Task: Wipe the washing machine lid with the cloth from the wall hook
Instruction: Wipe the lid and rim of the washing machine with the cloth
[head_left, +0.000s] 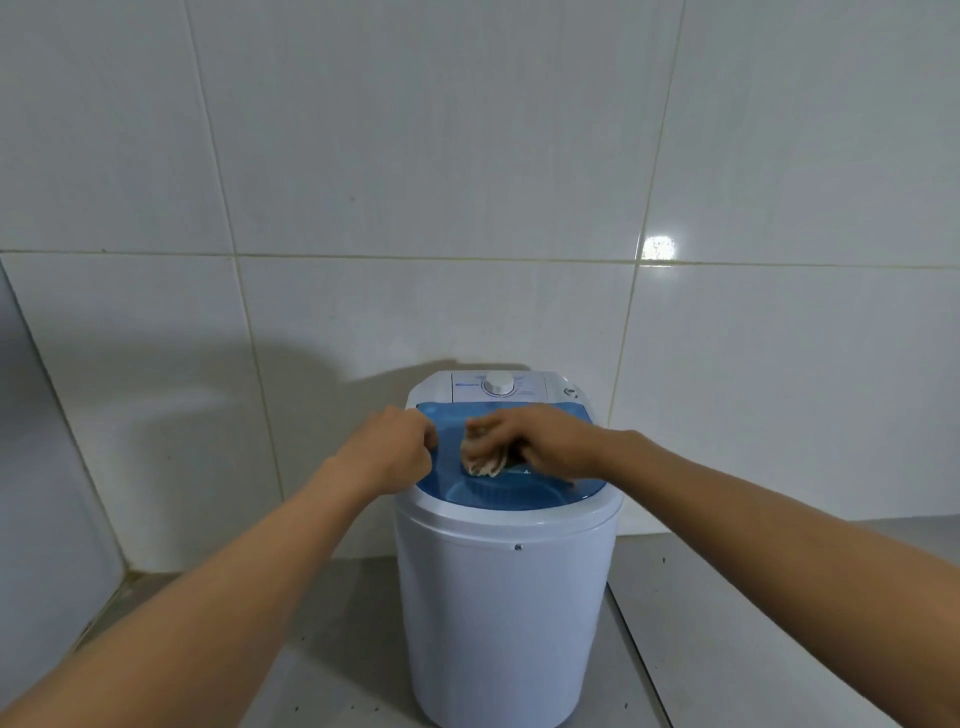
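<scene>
Cloth (482, 453) sits bunched under your right hand (540, 441) near the middle of the frame, pressed flat onto the blue translucent lid (519, 493) of the small white washing machine (501, 623), and that placement makes sense: a wadded pad under a spread palm gives you pressure across the plastic rather than a loose rag that skids. Your right hand's fingers are draped over the cloth and closed down on it, so it is holding the cloth against the lid rather than pinching it up. Your left hand (395, 447), just to the left of the cloth, is curled into a loose fist at the lid's left edge; it looks as though it steadies the lid or the light tub so the wiping stroke doesn't shove the machine about, though from this angle you cannot tell whether the fingers actually grip the rim or only rest on it. It carries nothing that shows. The control dial (500, 383) lies beyond both hands, towards the upper part of the machine, untouched and clear of the cloth. The machine stands on the grey floor (332, 649) against the tiled wall (467, 182), which backs it against any push away from you. By my reading the wipe is under way on the lid's rear half, with the nearer curve of blue plastic at the lower edge likely waiting for a pass.
</scene>
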